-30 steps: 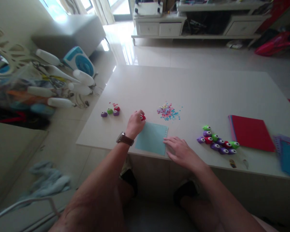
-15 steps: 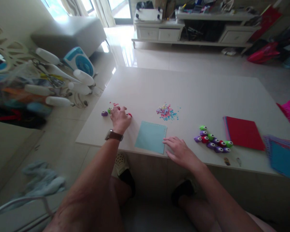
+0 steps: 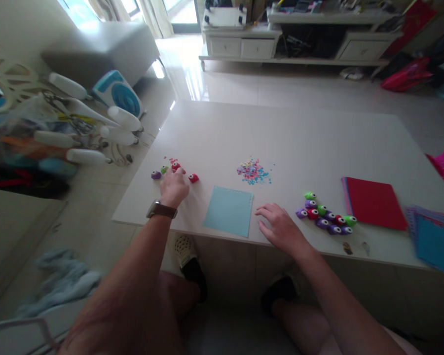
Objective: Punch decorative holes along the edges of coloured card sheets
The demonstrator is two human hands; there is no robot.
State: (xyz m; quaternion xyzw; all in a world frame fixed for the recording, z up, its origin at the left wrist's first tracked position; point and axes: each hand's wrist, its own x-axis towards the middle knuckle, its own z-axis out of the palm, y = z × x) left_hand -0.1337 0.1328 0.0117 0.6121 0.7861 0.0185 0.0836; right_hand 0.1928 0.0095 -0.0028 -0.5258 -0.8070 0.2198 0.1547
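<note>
My left hand (image 3: pixel 173 188), a watch on its wrist, reaches over the table's left part. Its bent fingers close against a red craft punch (image 3: pixel 175 166) with a white eye; the grip is partly hidden. Close by are a green punch (image 3: pixel 164 169), a purple punch (image 3: pixel 156 175) and a second red punch (image 3: pixel 193 178). A light blue paper sheet (image 3: pixel 228 212) lies flat between my hands, small holes along its top and right edges. Right of it, apart from the paper, my right hand (image 3: pixel 278 224) is open and holds nothing, fingers loosely bent.
Confetti (image 3: pixel 254 171) is heaped mid-table, with pink bits by the left punches. Several more punches (image 3: pixel 323 217) cluster at right. Beyond them are a red paper stack (image 3: pixel 375 203) and blue sheets (image 3: pixel 438 239). Two small objects lie near the table's front edge (image 3: pixel 214 236).
My right hand has let go of the paper's right edge and moved right. My left hand has drawn back slightly toward me, uncovering the red punch at its fingertips.
</note>
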